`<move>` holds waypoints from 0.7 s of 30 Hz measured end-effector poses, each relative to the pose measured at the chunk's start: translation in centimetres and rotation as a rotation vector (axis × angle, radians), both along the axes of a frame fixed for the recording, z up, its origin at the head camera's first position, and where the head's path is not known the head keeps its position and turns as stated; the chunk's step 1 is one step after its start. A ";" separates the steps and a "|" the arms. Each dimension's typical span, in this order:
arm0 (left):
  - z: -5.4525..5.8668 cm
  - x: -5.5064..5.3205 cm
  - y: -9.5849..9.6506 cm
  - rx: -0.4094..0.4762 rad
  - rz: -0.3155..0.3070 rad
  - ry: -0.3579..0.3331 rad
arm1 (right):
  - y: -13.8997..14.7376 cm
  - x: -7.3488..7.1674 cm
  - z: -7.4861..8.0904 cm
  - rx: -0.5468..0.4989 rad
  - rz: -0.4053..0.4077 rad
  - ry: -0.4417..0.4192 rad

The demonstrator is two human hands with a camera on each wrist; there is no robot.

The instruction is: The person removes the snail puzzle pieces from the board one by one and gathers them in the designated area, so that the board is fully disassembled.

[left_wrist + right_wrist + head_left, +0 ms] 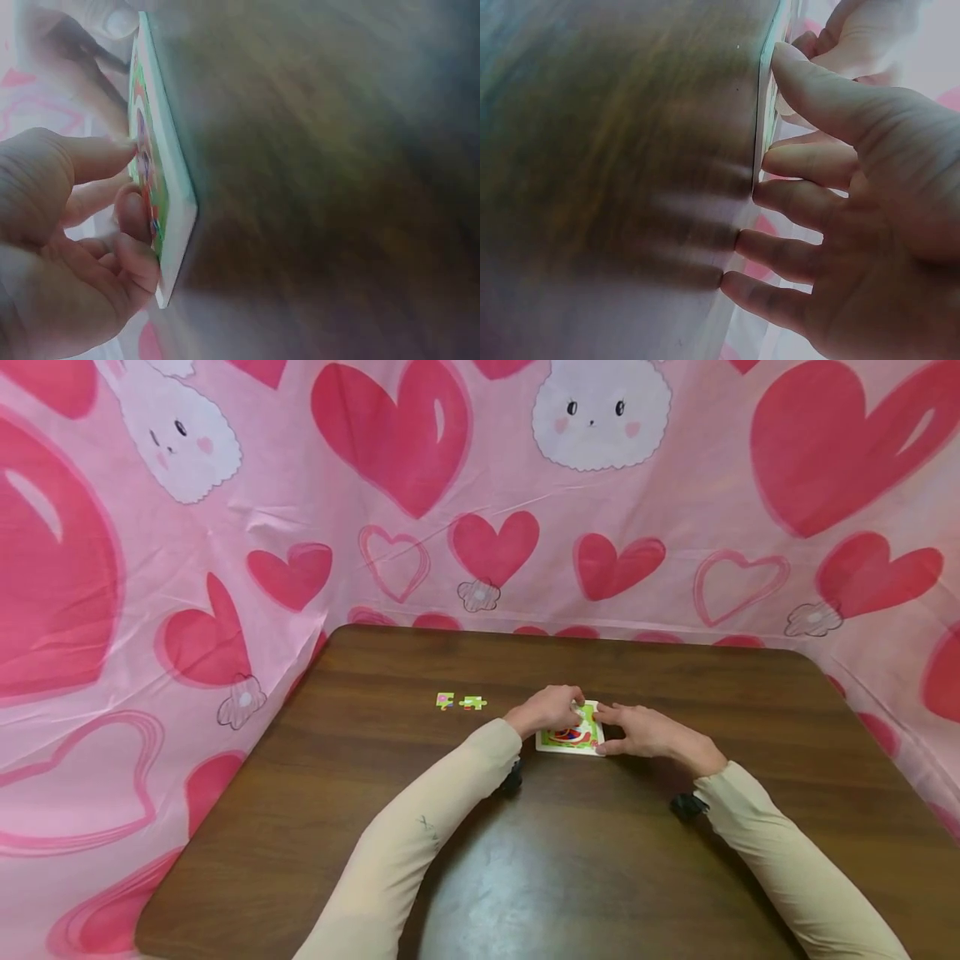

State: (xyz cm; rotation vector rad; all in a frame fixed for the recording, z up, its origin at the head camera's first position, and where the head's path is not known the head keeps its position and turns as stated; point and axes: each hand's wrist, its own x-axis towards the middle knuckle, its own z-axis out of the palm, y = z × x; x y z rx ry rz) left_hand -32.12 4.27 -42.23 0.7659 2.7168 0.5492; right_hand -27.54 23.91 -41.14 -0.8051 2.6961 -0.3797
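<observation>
A small square puzzle board with a white rim and a green, red and blue picture lies flat on the table. My left hand is over its left and far part. In the left wrist view, the left thumb touches the picture and the other fingers bend down onto it; whether they pinch a loose piece is hidden. At the board's right side is my right hand, its thumb against the rim. The right hand's other fingers are spread, nearly straight, with tips at the rim and on the tabletop.
Two loose jigsaw pieces, one with a pink spot and one mostly green, lie left of the board. The brown wooden table meets a pink heart-patterned cloth behind and at both sides.
</observation>
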 end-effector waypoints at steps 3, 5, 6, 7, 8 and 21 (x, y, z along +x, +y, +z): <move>0.0 0.0 0.4 -0.018 0.011 -0.002 | 0.1 0.1 0.0 0.006 -0.001 0.002; 0.1 0.0 0.6 -0.026 0.019 -0.003 | 0.0 0.1 0.0 0.012 0.000 0.011; 0.2 0.1 0.6 -0.025 0.023 -0.004 | 0.0 0.1 0.0 0.013 0.001 0.017; 0.3 0.2 0.7 -0.027 0.026 -0.003 | 0.1 0.1 -0.1 0.016 0.004 0.026; 0.3 0.3 0.7 -0.026 0.031 -0.004 | 0.1 0.1 -0.1 0.019 0.005 0.032; 0.3 0.4 0.6 0.018 0.070 0.035 | 0.0 0.0 0.0 0.031 0.002 0.030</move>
